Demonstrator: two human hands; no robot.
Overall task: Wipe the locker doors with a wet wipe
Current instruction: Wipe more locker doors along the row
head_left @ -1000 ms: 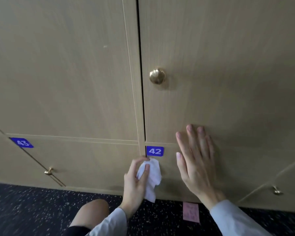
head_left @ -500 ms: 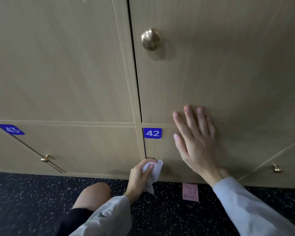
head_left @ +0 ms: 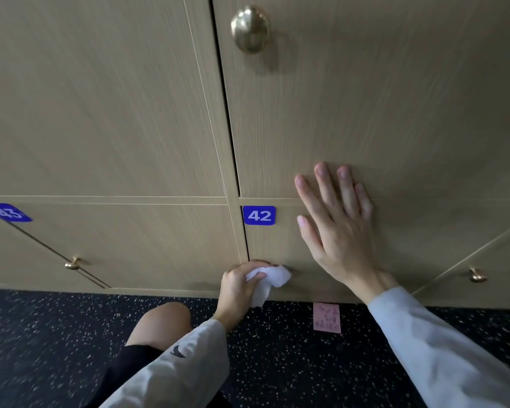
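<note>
Light wooden locker doors fill the view. The low door with the blue label 42 (head_left: pixel 259 215) is the one under my hands. My left hand (head_left: pixel 239 285) grips a crumpled white wet wipe (head_left: pixel 270 279) and holds it against the lower left corner of door 42 (head_left: pixel 418 245), close to the floor. Flat on the wood lies my right hand (head_left: pixel 336 222), fingers straight and spread across the seam between door 42 and the tall door above (head_left: pixel 365 98). That tall door carries a brass knob (head_left: pixel 250 28).
The neighbouring low door bears the label 43 (head_left: pixel 6 212) and a small brass knob (head_left: pixel 72 264). Another knob (head_left: pixel 477 275) shows at the right. A pink note (head_left: pixel 326 317) lies on the dark speckled floor (head_left: pixel 42 334). My bare knee (head_left: pixel 162 322) is bent below my left hand.
My left hand has moved the wipe down door 42, from just under the label to the bottom edge. The view has tilted down and drawn closer; my right hand stays flat in place.
</note>
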